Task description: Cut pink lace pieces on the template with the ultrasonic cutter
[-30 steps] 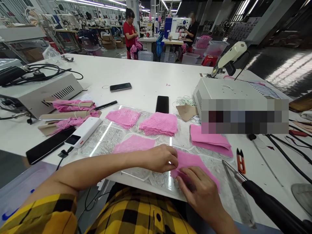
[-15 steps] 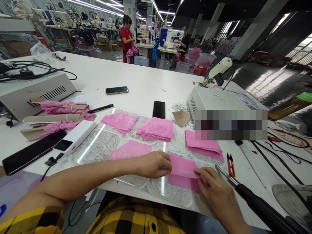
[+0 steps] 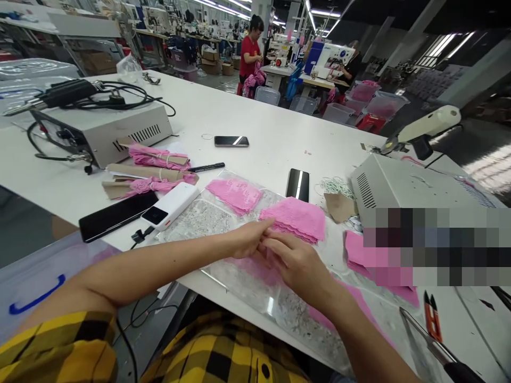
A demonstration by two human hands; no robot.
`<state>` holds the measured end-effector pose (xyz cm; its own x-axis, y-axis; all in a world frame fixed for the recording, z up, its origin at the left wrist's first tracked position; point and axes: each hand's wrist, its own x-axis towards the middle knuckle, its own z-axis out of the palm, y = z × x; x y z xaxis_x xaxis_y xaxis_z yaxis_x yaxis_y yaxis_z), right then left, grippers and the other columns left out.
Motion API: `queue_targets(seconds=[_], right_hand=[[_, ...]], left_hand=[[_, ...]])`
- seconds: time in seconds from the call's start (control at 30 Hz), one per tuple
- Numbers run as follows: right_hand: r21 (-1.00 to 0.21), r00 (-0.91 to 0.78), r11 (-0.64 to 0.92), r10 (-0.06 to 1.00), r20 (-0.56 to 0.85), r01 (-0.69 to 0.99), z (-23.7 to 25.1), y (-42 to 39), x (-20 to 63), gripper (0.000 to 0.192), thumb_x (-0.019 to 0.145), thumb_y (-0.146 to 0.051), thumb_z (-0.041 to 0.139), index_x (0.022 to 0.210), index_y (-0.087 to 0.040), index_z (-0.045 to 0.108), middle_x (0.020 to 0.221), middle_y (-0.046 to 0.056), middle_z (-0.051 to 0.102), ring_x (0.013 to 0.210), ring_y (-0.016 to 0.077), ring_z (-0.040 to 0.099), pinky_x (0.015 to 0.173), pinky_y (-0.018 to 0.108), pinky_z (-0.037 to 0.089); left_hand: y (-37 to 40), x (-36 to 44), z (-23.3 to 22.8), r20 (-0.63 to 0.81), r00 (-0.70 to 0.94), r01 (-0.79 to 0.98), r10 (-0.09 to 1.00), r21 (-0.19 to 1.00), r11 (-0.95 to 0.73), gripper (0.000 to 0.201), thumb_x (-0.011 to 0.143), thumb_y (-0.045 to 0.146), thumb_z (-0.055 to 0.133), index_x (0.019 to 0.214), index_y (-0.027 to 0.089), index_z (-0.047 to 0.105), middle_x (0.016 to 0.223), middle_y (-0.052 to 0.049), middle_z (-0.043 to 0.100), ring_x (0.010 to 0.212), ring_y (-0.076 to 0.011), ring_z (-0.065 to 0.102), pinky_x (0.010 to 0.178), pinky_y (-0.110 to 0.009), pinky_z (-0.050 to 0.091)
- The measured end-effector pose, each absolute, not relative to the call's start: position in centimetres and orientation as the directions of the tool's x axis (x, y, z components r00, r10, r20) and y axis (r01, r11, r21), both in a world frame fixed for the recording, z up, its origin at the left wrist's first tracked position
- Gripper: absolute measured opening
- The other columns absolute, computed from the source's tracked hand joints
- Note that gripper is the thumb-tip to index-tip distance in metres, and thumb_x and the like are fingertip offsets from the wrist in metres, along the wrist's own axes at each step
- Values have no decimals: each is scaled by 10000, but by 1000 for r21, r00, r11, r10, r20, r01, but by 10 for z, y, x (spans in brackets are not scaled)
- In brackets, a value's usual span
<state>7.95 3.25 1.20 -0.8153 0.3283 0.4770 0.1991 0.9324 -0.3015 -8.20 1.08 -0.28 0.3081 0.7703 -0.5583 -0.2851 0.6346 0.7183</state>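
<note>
Head: pink fabric (image 3: 297, 215), blue-marked bin (image 3: 74, 266)

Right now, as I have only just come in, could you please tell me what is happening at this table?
The person's left hand and right hand meet over a clear sheet on the white table, close to a stack of pink lace pieces. Whether they hold anything is hidden. A thin pink piece shows below the hands, and another pink piece beside the right arm. A second lace pile lies left; a folded pink pile lies right.
</note>
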Motion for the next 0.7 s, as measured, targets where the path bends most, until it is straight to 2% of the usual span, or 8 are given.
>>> queue_targets(seconds=[0.1, 0.2, 0.27, 0.37, 0.43, 0.57, 0.63, 0.7], right_hand=[[-441, -823, 881, 376, 427, 174, 15, 35, 75, 229, 900, -149, 523, 1072, -209, 661, 1101, 66, 695, 992, 165, 666, 818, 294, 574], [-526, -763, 783, 551, 338, 332, 10, 43, 94, 170, 893, -224, 547, 993, -225, 685, 881, 33, 714, 698, 131, 662, 586, 239, 550], [-533, -701, 703, 665, 258, 470, 1, 47, 110, 144, 877, -286, 557, 869, -227, 688, 748, 14, 692, 582, 129, 616, 511, 243, 505], [-534, -620, 575, 776, 117, 619, -14, 48, 126, 176, 844, -366, 569, 830, -226, 675, 692, 9, 674, 556, 145, 602, 510, 267, 487], [-531, -571, 495, 821, 26, 688, -22, 45, 130, 186, 825, -385, 570, 845, -227, 666, 693, 7, 670, 572, 154, 605, 524, 277, 480], [-509, -519, 431, 854, -37, 745, -29, 41, 126, 175, 806, -369, 550, 856, -231, 645, 715, 3, 660, 619, 165, 606, 560, 291, 459], [-508, -512, 424, 858, -38, 749, -28, 41, 124, 190, 803, -379, 539, 866, -229, 638, 707, 2, 650, 615, 166, 599, 559, 291, 448], [-508, -508, 413, 860, -56, 756, -27, 42, 123, 217, 802, -399, 525, 881, -228, 633, 701, 2, 644, 607, 164, 591, 548, 285, 438]], left_hand=[[4, -99, -2, -598, 275, -262, 753, 707, 657, 624, 892, 689, 417, 815, 106, 627, 677, -63, 659, 528, -138, 603, 555, -294, 538], [-1, -106, -2, -627, 198, -156, 753, 738, 656, 488, 858, 598, 554, 807, 115, 602, 641, -28, 631, 513, -132, 606, 528, -273, 533], [-3, -108, -3, -600, 154, -25, 785, 792, 610, 377, 827, 496, 637, 813, 123, 586, 604, 0, 608, 497, -124, 603, 516, -252, 525], [-5, -108, -5, -470, 156, 297, 869, 861, 413, 271, 838, 393, 623, 909, 133, 594, 625, -1, 640, 502, -123, 616, 501, -228, 505], [-6, -106, -6, -374, 151, 475, 915, 839, 264, 218, 836, 309, 610, 959, 130, 609, 680, -16, 665, 549, -137, 636, 518, -232, 498], [-8, -101, -2, -223, 125, 626, 967, 774, 97, 294, 757, 126, 632, 1050, 141, 647, 880, -55, 679, 857, -218, 658, 720, -303, 508], [-8, -99, 0, -127, 193, 698, 973, 714, -46, 373, 760, 134, 652, 1132, 168, 646, 1041, -75, 661, 1005, -248, 621, 823, -332, 489], [-7, -99, 0, -67, 304, 769, 950, 606, -203, 405, 797, 183, 659, 1200, 181, 627, 1155, -86, 626, 1041, -247, 608, 836, -324, 482]])
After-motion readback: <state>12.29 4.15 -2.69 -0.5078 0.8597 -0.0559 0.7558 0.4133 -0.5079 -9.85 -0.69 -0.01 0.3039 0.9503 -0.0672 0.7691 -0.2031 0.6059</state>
